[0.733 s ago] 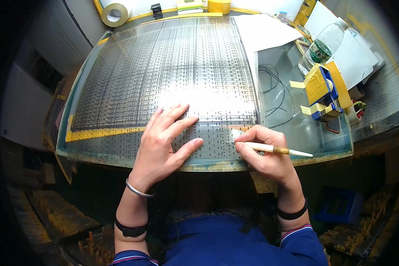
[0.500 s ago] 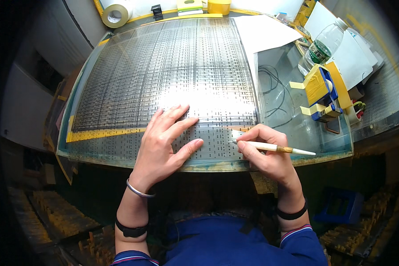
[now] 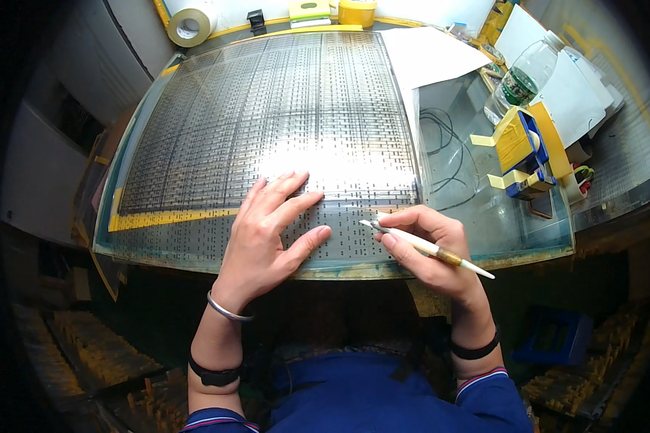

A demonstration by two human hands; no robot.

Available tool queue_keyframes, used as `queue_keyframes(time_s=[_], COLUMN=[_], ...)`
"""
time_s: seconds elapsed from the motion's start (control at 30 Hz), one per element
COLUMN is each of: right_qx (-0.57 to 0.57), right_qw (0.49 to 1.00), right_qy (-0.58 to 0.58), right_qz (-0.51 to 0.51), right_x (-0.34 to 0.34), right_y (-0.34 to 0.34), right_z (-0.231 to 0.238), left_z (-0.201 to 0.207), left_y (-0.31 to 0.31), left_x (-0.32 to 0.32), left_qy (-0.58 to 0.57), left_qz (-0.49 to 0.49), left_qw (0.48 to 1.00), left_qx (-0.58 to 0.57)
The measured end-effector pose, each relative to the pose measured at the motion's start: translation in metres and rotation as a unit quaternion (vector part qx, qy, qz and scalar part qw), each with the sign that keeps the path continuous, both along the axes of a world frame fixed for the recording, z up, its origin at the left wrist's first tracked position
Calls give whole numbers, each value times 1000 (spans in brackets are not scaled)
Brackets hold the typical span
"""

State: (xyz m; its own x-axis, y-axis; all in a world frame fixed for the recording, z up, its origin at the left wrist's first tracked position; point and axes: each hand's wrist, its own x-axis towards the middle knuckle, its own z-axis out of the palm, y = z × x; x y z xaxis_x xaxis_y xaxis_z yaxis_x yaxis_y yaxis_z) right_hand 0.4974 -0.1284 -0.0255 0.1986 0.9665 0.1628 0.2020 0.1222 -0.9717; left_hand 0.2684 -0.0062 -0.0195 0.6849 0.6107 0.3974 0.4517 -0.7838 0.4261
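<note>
My left hand [image 3: 267, 227] lies with spread fingers on a clear patterned film sheet [image 3: 217, 159], covered in rows of small dark dashes and dots. Its fingertips rest near a bright glare spot. Between the thumb and fingers of my right hand [image 3: 433, 249] is a slim pen-shaped craft knife [image 3: 444, 255] with a white handle and a brownish band. Its bright tip sits just above or on the dotted strip near the sheet's front edge; contact I cannot tell. A yellow strip [image 3: 155, 219] crosses under the sheet, partly behind my left hand.
The sheet lies on a glass-topped table [image 3: 498, 238]. Blue-and-yellow tape dispensers [image 3: 531, 148], a plastic bottle [image 3: 523, 76], thin cables [image 3: 451, 137] and white paper [image 3: 433, 54] are on the right. A tape roll [image 3: 190, 25] and yellow tub [image 3: 357, 12] stand at the back.
The knife's tip has moved a little left, and its handle end has swung down toward me. My right fingers have shifted with it; my left hand stays in place.
</note>
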Motion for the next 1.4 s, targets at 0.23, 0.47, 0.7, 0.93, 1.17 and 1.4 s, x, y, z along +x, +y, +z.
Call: queue_keyframes(time_s=[0.23,0.47,0.7,0.93,1.17,1.4], right_qx=[11,-2,1,-4,7,-15], right_qw=[999,999,999,998,998,998], right_qy=[-35,-39,-43,-55,-43,-52], right_qz=[-30,-25,-29,-25,-34,-30], right_x=[-6,-5,-5,-5,-6,-6], right_y=[5,5,4,5,5,4], right_z=[0,1,0,3,-1,5], left_z=[-1,0,0,-1,0,0], left_y=[0,0,0,0,-1,0], left_x=[0,0,0,-1,0,0], left_qy=[3,6,3,4,4,2], left_qz=[1,1,-1,2,1,0], left_qw=[1000,1000,1000,1000,1000,1000], left_qx=[4,-4,2,6,4,2])
